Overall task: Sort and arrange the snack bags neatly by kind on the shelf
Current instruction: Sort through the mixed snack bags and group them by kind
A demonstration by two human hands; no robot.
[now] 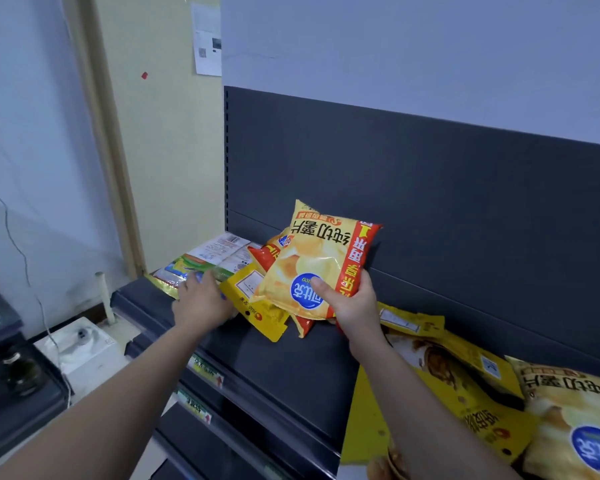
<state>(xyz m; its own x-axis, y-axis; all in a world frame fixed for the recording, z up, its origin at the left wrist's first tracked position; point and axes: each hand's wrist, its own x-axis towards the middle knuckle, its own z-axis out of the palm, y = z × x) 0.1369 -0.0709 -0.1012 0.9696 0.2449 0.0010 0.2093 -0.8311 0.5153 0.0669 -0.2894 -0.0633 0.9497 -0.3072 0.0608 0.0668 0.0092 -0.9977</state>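
Observation:
My right hand (pixel 352 304) grips a yellow-and-red potato chip bag (pixel 321 258) by its lower edge and holds it upside down above the dark shelf (pixel 291 368). Under it lies a second chip bag of the same kind (pixel 270 252). My left hand (pixel 201 299) rests, fingers spread, on a flat yellow bag (pixel 253 303), beside a green-and-white bag (pixel 205 259) at the shelf's left end. On the right lie more flat yellow bags (pixel 465 382) and one more chip bag (pixel 575 424).
The shelf's dark back panel (pixel 430 188) rises behind the bags. Lower shelves with price tags (pixel 205 370) sit below the front edge. Left of the shelf stand a beige wall (pixel 167 133), a white box (pixel 80 344) and a dark cabinet (pixel 18 386).

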